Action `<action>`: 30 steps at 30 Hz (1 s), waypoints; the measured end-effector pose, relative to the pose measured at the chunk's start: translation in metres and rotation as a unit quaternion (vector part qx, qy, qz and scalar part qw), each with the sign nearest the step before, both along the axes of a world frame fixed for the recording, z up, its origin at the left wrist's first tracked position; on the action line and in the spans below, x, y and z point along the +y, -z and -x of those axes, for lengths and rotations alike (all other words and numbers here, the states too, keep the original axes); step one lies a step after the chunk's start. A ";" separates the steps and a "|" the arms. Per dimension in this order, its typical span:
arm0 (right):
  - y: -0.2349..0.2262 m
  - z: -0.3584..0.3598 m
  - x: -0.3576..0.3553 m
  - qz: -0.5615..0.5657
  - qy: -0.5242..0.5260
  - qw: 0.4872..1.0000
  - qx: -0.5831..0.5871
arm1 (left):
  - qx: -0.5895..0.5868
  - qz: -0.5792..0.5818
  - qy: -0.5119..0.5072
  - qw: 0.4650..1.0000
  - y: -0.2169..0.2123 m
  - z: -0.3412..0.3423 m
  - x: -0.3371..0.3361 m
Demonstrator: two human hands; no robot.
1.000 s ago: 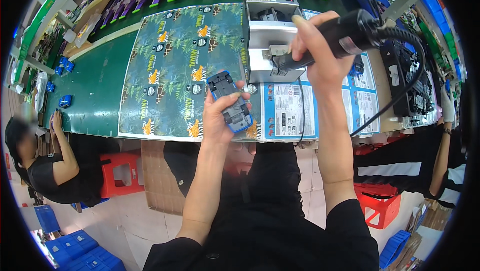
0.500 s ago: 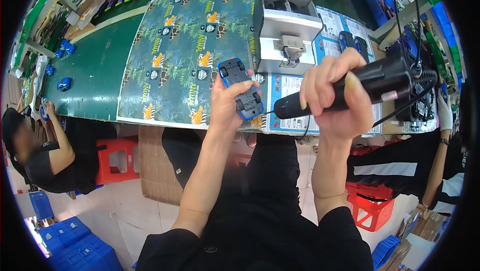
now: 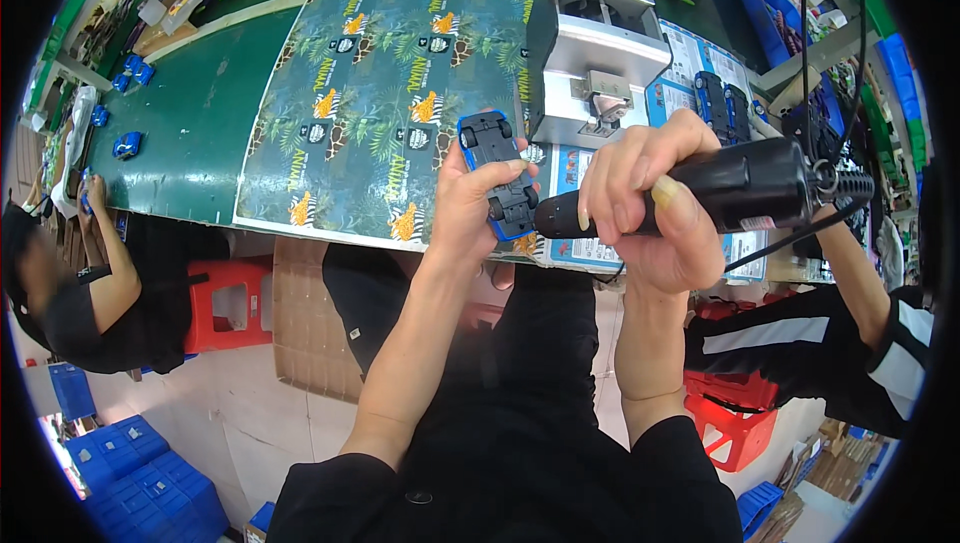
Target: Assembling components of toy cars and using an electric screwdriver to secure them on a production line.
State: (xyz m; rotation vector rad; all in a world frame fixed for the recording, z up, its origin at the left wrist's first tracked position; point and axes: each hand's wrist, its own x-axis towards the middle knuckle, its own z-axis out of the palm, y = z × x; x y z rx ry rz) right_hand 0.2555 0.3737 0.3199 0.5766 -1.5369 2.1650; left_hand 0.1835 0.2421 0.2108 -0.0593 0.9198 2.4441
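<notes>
2 hands worked: left hand (image 3: 470, 205) pinched the light, rigid toy car (image 3: 497, 175) by its sides; right hand (image 3: 655, 205), at 3 o'clock, gripped the electric screwdriver (image 3: 720, 198).

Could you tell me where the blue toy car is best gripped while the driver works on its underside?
Grip the blue toy car across its long sides from the left, as the left hand does. Its chassis faces up, so that probably leaves the underside open to the black electric screwdriver in the right hand.

Left hand (image 3: 470, 205), right hand (image 3: 650, 208) — both clenched.
</notes>
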 end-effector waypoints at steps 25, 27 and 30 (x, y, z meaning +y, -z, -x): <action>0.010 0.009 -0.008 0.081 -0.058 0.995 -0.024 | -0.019 0.001 0.035 0.999 -0.003 0.010 0.000; 0.016 0.015 -0.008 0.074 -0.058 0.995 -0.025 | -0.027 0.002 0.039 0.999 -0.003 0.009 -0.003; 0.016 0.021 0.001 0.057 -0.141 0.988 0.027 | -0.038 0.010 0.047 0.998 -0.004 0.009 -0.002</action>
